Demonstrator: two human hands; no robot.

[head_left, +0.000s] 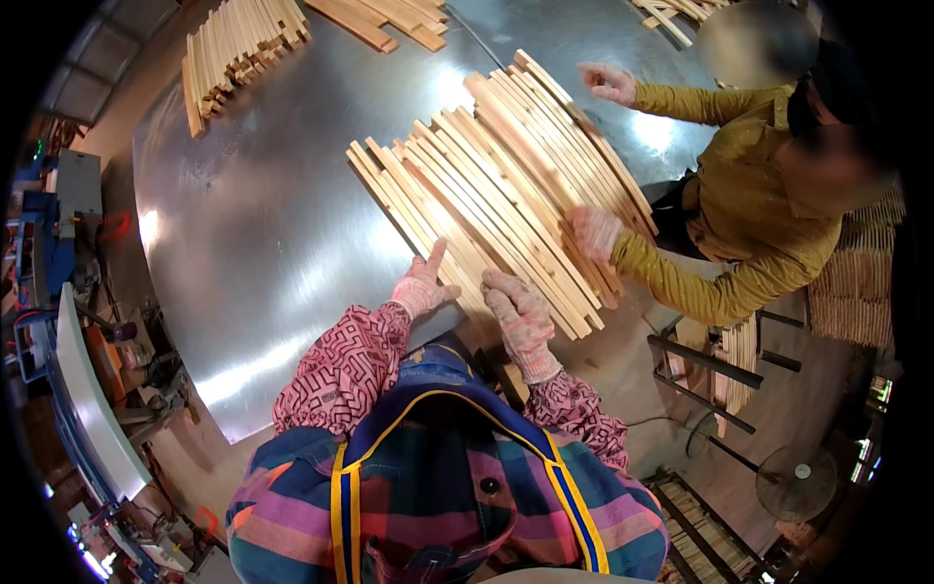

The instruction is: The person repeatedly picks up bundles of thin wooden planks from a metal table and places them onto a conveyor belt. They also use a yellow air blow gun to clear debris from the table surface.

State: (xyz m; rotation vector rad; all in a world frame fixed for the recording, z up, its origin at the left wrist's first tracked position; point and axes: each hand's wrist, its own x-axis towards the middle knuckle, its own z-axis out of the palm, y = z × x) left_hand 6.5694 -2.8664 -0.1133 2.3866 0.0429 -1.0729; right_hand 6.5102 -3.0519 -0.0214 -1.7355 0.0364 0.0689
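Pale wooden slats (506, 185) lie fanned across the shiny metal table (272, 224) at frame centre; we rest our gloved left hand (422, 284) and right hand (521, 319) loosely on their near ends, grasping nothing.

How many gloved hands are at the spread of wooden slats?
4: the wearer's left hand and right hand at its near end, a co-worker's hands at its far corner and right edge.

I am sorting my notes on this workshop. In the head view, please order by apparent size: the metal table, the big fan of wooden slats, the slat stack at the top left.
1. metal table, largest.
2. big fan of wooden slats.
3. slat stack at the top left; it lies farther away, so its true size is unsure.
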